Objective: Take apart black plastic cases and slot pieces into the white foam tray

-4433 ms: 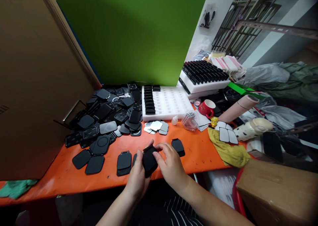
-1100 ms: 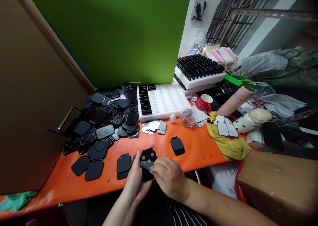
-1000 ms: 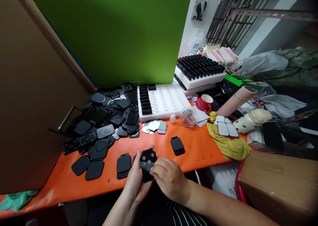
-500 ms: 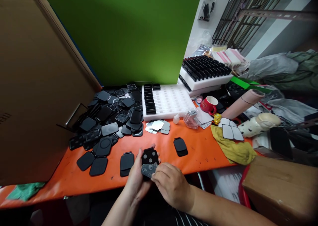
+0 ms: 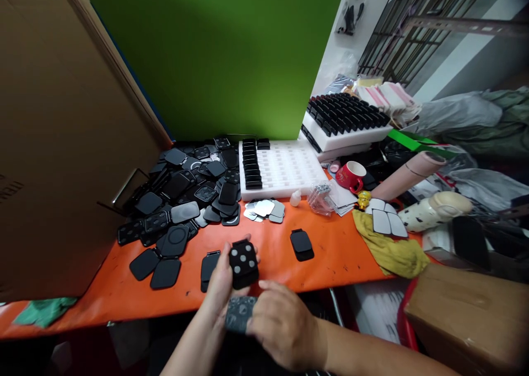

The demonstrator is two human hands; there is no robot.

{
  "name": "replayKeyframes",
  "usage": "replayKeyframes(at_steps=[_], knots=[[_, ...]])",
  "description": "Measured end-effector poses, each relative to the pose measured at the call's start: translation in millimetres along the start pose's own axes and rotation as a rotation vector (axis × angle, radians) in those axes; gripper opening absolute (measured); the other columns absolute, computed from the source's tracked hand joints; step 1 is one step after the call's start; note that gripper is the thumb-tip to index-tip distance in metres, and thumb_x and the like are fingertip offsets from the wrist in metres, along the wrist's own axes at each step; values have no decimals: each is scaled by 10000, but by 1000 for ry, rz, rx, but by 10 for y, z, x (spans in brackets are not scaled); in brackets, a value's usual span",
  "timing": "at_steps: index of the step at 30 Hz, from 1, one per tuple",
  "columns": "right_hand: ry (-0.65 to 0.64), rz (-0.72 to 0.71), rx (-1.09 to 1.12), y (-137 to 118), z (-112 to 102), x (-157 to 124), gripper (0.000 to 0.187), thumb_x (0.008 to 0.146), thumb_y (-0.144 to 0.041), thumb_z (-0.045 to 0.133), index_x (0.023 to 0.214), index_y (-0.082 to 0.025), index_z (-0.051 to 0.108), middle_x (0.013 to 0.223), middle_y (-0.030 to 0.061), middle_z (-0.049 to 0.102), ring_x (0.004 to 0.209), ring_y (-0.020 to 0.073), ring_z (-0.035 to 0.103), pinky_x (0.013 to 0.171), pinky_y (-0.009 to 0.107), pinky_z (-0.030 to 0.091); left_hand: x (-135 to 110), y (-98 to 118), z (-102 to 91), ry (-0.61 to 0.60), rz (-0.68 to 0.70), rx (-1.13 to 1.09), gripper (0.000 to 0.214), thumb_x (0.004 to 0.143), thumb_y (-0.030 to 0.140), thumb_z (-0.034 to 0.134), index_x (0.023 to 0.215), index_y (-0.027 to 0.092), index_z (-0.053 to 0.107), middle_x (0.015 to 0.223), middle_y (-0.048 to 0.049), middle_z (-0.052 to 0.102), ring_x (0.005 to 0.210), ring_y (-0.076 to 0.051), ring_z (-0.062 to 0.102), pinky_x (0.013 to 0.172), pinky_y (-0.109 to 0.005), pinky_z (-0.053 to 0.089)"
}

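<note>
My left hand (image 5: 221, 288) is closed around a black folding pad (image 5: 243, 263), whose upturned face has several pale round dots. In my right hand (image 5: 287, 323), fingers pinch a dark grey translucent film (image 5: 239, 313) with round marks on it. The film is apart from the pad, below it and over my left wrist. Just left of my left hand lies a dark folded pad (image 5: 209, 269), partly hidden by the hand. Another folded pad (image 5: 302, 245) rests on the orange table to the right.
A heap of black pads (image 5: 182, 186) covers the table's left. Behind stand a white foam tray (image 5: 289, 169) partly filled with black pieces, silver plates (image 5: 264, 209) and a small bottle (image 5: 295, 198). At right are a red mug (image 5: 351, 176), yellow cloth (image 5: 386, 249) and cardboard box (image 5: 467, 304).
The film has come off the pad's face and moved down toward me with my right hand. The pale dots are now uncovered. The view has shifted slightly.
</note>
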State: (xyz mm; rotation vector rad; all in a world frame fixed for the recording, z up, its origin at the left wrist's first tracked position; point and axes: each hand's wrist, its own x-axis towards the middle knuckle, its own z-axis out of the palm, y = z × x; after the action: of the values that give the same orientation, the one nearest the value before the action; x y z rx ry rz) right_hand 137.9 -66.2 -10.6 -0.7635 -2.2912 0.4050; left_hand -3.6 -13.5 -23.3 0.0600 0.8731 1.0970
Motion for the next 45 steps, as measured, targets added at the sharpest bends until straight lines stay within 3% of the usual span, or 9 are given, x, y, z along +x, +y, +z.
replayKeyframes(at_steps=[3,9,13,16,22,28,35,45], knots=[[-28,-5,102,-58,-75,63,131,798,-149,468,836,-236,559,726,-4,603,773,152,552,940,417,377,44,100,-51,-40,63,-49,373,869,367,413,1154,155,524,854,-87,646,726,-179,634,697,-326,510],[48,437,386,144,-261,223,45,792,-205,556,811,-224,592,1050,51,504,974,159,506,846,295,434,-50,155,-37,-172,-111,-78,407,870,386,402,1228,201,463,924,-89,643,790,-218,628,742,-410,485],[4,666,548,427,-256,352,118,778,-221,565,892,-214,536,830,-6,555,771,129,539,709,268,456,-111,111,-32,-211,-189,-76,419,874,380,388,1258,220,431,1021,-106,626,893,-261,606,755,-464,464],[14,807,651,556,-168,439,101,772,-253,553,837,-188,511,728,-27,540,648,109,517,587,230,437,-136,68,-29,-192,-179,-107,401,871,361,404,1238,208,453,1106,-109,599,934,-253,590,775,-443,459],[-15,796,591,511,-90,538,109,755,-247,559,839,-178,547,763,-17,575,655,109,531,587,223,426,-178,7,-11,-158,-199,-137,330,869,333,424,1134,175,542,1093,-95,616,919,-236,598,762,-393,472],[-59,777,531,461,-109,510,103,773,-259,548,848,-189,545,796,-15,597,659,109,538,600,224,426,-181,-23,8,-200,-223,-158,319,874,338,412,1091,162,564,1052,-105,630,922,-256,601,757,-399,469],[-10,673,435,412,-109,470,79,783,-227,546,858,-200,542,885,9,600,747,129,548,674,240,426,-189,-20,13,-182,-245,-187,321,881,329,396,1097,152,554,1096,-111,607,979,-263,575,762,-384,466],[-2,643,398,322,-174,423,184,752,-201,579,923,-214,514,894,-4,592,744,121,538,670,231,421,-189,-11,14,-179,-275,-250,337,872,312,419,1150,158,530,1040,-102,621,845,-217,613,650,-312,475]])
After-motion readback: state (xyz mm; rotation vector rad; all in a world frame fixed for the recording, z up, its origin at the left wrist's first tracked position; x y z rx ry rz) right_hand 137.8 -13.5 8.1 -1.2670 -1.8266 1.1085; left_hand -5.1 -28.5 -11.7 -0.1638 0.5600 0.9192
